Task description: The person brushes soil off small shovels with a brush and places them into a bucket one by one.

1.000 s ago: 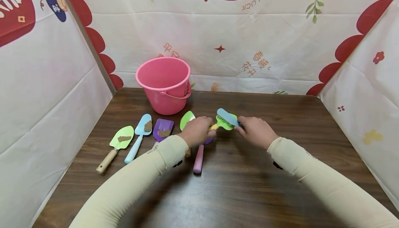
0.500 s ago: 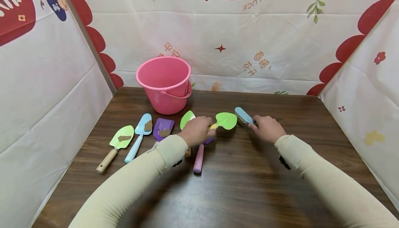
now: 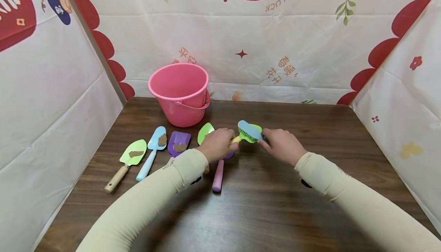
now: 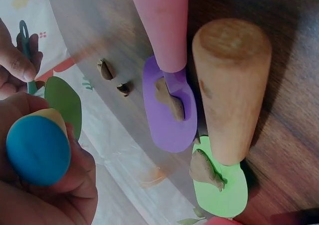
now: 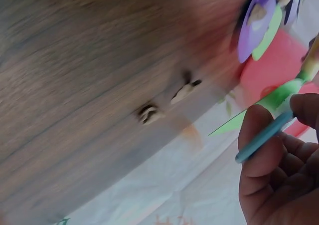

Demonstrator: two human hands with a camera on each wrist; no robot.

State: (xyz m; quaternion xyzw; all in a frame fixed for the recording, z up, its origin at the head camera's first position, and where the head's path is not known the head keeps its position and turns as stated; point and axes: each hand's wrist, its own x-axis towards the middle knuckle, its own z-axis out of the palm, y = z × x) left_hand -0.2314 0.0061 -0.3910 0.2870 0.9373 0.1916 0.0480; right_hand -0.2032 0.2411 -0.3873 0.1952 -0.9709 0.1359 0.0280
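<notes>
The left hand (image 3: 218, 144) grips the yellow handle of a green shovel (image 3: 256, 128); its blue handle end (image 4: 39, 150) faces the left wrist view. The right hand (image 3: 284, 144) pinches a blue brush (image 3: 250, 129), whose bristles lie against the green blade. In the right wrist view the right hand (image 5: 284, 170) has fingers round the brush's end (image 5: 264, 136), beside the green blade (image 5: 279, 99). Two small brown clumps show below the held shovel, one (image 5: 148, 113) and another (image 5: 184, 92), on the table.
Left of the hands lie a green shovel (image 3: 133, 152), a blue one (image 3: 157, 139) and a purple one (image 3: 179, 141), each with a brown patch. More shovels lie under the left arm, one with a pink handle (image 3: 218, 176). A pink bucket (image 3: 182, 110) stands behind.
The right hand moved the brush away to the right of the green blade, then back left onto it. The left hand keeps its grip on the shovel in nearly the same place.
</notes>
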